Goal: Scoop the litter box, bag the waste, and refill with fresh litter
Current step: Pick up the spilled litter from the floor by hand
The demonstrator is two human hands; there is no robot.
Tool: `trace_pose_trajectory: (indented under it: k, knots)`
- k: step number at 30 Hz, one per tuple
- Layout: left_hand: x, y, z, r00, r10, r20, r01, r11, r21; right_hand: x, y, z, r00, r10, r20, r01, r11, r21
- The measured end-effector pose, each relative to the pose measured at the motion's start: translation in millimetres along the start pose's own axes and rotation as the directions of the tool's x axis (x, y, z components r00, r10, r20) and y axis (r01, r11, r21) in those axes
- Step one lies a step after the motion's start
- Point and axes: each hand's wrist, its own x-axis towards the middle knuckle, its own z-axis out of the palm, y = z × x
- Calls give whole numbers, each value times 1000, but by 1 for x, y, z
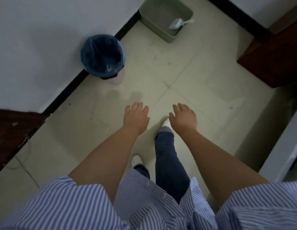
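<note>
here, two bare hands are hanging out in front of the person, the left hand (136, 117) and the right hand (184, 118) both spread with fingers loose and holding nothing, palms facing the pale tiled floor (190, 80). one green rectangular plastic litter box (166, 22) is sitting far ahead against the black skirting, with grey litter inside and one white plastic scoop (179, 24) lying in its right end, handle leaning on the rim. one round waste bin lined with a dark blue plastic bag (102, 55) is standing by the white wall (36, 39) to the left, well apart from the litter box. no writing is showing anywhere. two white shoes are standing on the floor under the hands. a wide strip of bare floor is running between the hands and the box, edged by dark brown wooden furniture (273, 55) on the right.
</note>
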Motion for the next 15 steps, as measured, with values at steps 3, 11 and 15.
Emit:
trace_pose_trajectory:
  k: [3, 11, 15]
  knots:
    - [63, -3, -46, 998, -27, -53, 25, 999, -32, 63, 5, -48, 999, -35, -9, 35, 999, -5]
    - [206, -28, -138, 991, -119, -61, 112, 987, -114, 210, -3, -152, 991, -136, -17, 133, 983, -124]
    - [271, -56, -165, 983, -183, 8, 181, 968, -174, 286, -35, -186, 979, -201, 20, 202, 969, -144]
